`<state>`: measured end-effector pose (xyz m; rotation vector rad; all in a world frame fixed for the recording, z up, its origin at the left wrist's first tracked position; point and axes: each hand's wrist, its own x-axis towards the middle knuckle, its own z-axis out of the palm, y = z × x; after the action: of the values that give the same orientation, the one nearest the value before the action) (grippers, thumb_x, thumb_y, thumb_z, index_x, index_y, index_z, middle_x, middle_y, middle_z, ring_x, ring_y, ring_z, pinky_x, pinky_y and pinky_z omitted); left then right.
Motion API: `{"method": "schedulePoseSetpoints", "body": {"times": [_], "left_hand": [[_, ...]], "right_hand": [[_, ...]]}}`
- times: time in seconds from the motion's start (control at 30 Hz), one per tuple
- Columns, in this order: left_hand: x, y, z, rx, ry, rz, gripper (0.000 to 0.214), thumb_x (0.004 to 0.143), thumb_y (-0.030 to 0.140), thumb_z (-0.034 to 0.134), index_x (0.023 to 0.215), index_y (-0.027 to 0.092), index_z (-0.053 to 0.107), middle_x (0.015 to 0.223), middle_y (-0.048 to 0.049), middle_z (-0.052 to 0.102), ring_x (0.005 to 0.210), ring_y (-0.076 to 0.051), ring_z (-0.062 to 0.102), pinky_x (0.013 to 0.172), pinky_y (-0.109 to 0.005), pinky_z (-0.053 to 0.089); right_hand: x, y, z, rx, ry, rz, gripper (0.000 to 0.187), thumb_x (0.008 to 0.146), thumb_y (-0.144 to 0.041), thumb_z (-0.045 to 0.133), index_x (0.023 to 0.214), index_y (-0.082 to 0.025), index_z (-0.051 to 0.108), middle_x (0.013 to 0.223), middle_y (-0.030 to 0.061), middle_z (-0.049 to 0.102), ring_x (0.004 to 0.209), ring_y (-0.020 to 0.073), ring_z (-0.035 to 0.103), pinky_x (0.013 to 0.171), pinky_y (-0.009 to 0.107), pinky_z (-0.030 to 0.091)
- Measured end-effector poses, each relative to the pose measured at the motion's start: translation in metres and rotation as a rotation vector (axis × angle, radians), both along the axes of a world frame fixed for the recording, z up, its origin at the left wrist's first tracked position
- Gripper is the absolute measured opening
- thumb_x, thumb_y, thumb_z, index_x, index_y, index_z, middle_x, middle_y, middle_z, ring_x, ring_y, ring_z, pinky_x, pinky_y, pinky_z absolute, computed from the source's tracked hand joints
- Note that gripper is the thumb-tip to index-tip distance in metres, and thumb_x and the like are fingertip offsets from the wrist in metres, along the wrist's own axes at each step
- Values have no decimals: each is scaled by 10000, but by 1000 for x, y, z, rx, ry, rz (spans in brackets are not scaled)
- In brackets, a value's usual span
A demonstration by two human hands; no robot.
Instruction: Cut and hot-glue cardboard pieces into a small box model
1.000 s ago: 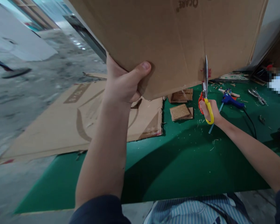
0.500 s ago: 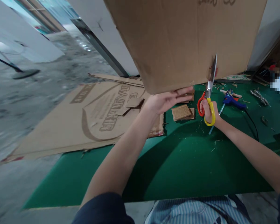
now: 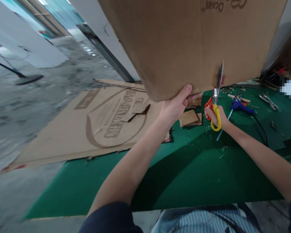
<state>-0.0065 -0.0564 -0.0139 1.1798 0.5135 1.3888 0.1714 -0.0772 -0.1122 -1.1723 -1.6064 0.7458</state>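
A large brown cardboard sheet [image 3: 184, 38] is held up in front of me, filling the top of the view. My left hand [image 3: 176, 105] pinches its lower edge, thumb on the near face and fingers behind. My right hand [image 3: 214, 116] is closed in the handles of red-and-yellow scissors [image 3: 214, 100]. Their blades point up into the sheet's lower edge, just right of my left hand.
A green mat [image 3: 196, 161] covers the floor in front of me. A flattened printed cardboard box [image 3: 92, 123] lies at the left. Small cardboard squares [image 3: 189, 117], a blue glue gun [image 3: 241, 105] with a black cord and pliers [image 3: 268, 100] lie beyond the hands.
My left hand slid along the lower edge from the sheet's left part to beside the scissors and gripped it again. The sheet shifted right and tilted. The scissors stayed at the cut.
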Motion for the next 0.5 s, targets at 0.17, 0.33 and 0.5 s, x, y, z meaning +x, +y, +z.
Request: {"method": "schedulePoseSetpoints", "body": {"times": [0.17, 0.33, 0.5], "left_hand": [[-16, 18, -7, -43, 4, 25, 469, 607, 411, 940, 987, 239, 726, 1096, -27, 772, 1179, -283, 710, 931, -406, 670], [-19, 24, -13, -72, 15, -3, 430, 654, 404, 916, 1009, 242, 737, 1090, -22, 787, 1129, -263, 739, 881, -351, 685], [-16, 21, -16, -123, -3, -30, 489, 627, 405, 934, 1035, 222, 734, 1073, -27, 792, 1107, -271, 752, 853, -333, 699]], "right_hand": [[3, 6, 0, -71, 98, 142, 629, 828, -821, 549, 860, -198, 630, 962, 122, 708, 948, 252, 709, 815, 392, 580], [3, 9, 10, -61, 166, 140, 710, 745, -896, 559, 930, -213, 614, 1032, 109, 686, 969, 233, 679, 849, 393, 565], [2, 4, 17, -60, 208, 118, 619, 862, -815, 516, 845, -204, 611, 710, 5, 594, 597, 122, 561, 611, 303, 501]]}}
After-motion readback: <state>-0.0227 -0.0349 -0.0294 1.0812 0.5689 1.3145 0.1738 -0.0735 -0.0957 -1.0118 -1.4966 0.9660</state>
